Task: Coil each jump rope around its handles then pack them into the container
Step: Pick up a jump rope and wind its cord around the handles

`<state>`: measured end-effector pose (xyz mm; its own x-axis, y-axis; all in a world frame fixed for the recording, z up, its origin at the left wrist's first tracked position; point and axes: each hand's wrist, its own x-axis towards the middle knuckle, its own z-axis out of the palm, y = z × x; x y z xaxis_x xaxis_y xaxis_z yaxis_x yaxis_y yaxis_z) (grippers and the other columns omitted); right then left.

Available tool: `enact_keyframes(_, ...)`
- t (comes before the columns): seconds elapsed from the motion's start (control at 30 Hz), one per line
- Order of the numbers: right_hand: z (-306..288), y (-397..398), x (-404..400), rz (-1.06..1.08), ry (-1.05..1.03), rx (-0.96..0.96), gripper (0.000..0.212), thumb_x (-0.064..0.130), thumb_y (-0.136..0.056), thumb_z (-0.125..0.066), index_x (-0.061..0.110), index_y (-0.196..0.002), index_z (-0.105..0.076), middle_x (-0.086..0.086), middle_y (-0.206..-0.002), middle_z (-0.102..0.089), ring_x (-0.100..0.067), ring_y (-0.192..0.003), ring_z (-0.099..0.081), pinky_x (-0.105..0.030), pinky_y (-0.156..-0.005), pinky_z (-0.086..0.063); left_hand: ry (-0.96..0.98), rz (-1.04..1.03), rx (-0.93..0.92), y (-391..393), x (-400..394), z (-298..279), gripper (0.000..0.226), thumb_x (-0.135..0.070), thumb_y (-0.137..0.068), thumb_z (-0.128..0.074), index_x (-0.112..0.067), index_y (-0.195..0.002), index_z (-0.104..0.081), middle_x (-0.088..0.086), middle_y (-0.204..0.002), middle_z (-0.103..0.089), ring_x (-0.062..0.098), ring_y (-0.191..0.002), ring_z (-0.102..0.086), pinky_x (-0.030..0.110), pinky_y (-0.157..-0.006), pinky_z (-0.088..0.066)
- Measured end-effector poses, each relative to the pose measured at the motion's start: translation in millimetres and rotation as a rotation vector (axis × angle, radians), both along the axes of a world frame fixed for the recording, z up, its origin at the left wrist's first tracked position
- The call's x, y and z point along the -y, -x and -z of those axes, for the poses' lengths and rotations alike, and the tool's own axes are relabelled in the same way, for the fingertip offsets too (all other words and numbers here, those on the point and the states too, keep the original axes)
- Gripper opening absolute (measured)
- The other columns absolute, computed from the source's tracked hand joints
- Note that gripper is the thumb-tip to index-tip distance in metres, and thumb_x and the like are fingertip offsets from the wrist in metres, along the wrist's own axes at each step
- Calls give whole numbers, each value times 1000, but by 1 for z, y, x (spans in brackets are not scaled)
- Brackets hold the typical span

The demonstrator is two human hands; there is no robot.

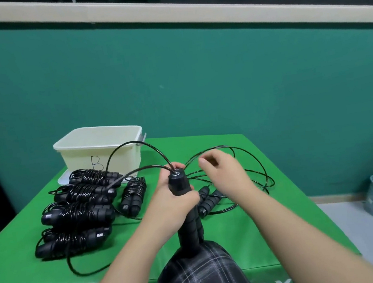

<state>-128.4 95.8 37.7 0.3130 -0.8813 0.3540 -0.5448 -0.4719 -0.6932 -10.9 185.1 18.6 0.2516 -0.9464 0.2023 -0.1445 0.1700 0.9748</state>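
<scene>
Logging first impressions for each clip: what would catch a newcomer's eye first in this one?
Probably the two hands at center: the left hand grips a pair of black handles upright, while the right hand pinches the loose rope beside them. Next, the row of coiled ropes on the left of the green table, with a cream tub marked B behind them.

Both forearms (129,255) are bare up to the lower edge of the frame, with no sleeves, watch or rings on the hands. At bottom centre, a knee (199,279) is covered in dark plaid cloth, black and grey, crossed by thin pale lines.
</scene>
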Motion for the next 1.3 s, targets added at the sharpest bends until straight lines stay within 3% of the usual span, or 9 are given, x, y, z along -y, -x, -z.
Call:
enact_keyframes(0.13, 30, -21, -46, -85, -35, 400, 16, 29, -97, -46, 25, -93, -60, 10, -88, -65, -3, -84, -59, -24, -78, -46, 31, 45, -60, 3, -1, -5, 47, 1, -72, -61, -27, -108, -47, -7, -72, -65, 9, -63, -54, 16, -59, -45)
enact_keyframes(0.33, 66, -42, -82, -25, -135, 802, 42, 50, -82, -36, 31, -113, -57, 8, -118, -61, -8, -117, -53, -37, -104, -40, -30, 67, -218, 1, -7, -4, 56, -8, -56, -58, -26, -109, -60, 2, -91, -69, 14, -84, -62, 24, -80, -50)
enact_keyframes(0.63, 85, -42, -94, -177, -51, 540, 87, 28, -68, -52, 40, -144, -13, 10, -146, -26, -5, -138, -28, -33, -112, -33, 37, 141, -302, 3, -11, -4, 53, -1, -57, -53, -20, -103, -69, -3, -109, -71, 14, -106, -65, 32, -95, -47)
enact_keyframes(0.8, 80, -40, -89, -117, -230, 368, 69, 25, -61, -63, 36, -121, -31, 4, -116, -57, -7, -98, -59, -18, -75, -48, 6, 131, -231, -8, -15, 0, 47, -12, -63, -63, -23, -109, -66, -3, -108, -71, 13, -105, -65, 29, -93, -48)
enact_keyframes(0.9, 75, -38, -87, -111, -285, 297, 53, 15, -69, -66, 31, -105, -32, 7, -99, -56, -6, -82, -57, -13, -56, -39, -74, -53, 103, -19, -19, -4, 27, -42, -71, -74, -18, -79, -67, -9, -75, -70, 12, -75, -65, 27, -73, -49)
enact_keyframes(0.97, 74, -39, -88, -67, -260, 295, 51, 14, -69, -67, 33, -98, -31, 7, -99, -55, -11, -83, -56, -17, -58, -39, -132, -209, 453, -26, -25, -11, 52, -63, -73, -62, -15, -59, -53, -7, -51, -53, 11, -52, -49, 28, -55, -39)
enact_keyframes(1.13, 75, -41, -94, -13, -203, 324, 45, 25, -59, -63, 37, -92, -33, 12, -95, -55, -12, -82, -55, -27, -64, -43, -296, -345, 772, -26, -53, -39, 83, -85, -59, -26, -9, -53, -59, -1, -38, -57, 19, -41, -56, 31, -60, -53)
enact_keyframes(1.2, 76, -40, -93, 11, -174, 344, 44, 29, -57, -59, 36, -92, -34, 10, -94, -56, -14, -81, -54, -28, -64, -42, -185, -405, 706, -24, -59, -49, 76, -75, -74, -34, -8, -49, -59, 2, -36, -53, 19, -37, -49, 29, -55, -49)
enact_keyframes(1.3, 76, -39, -95, 7, -143, 349, 42, 31, -60, -60, 38, -93, -36, 13, -94, -55, -9, -81, -54, -25, -63, -41, 316, -499, 572, -29, -59, -60, 50, -49, -91, -49, -17, -56, -65, 6, -47, -57, 11, -41, -45, 26, -50, -40)
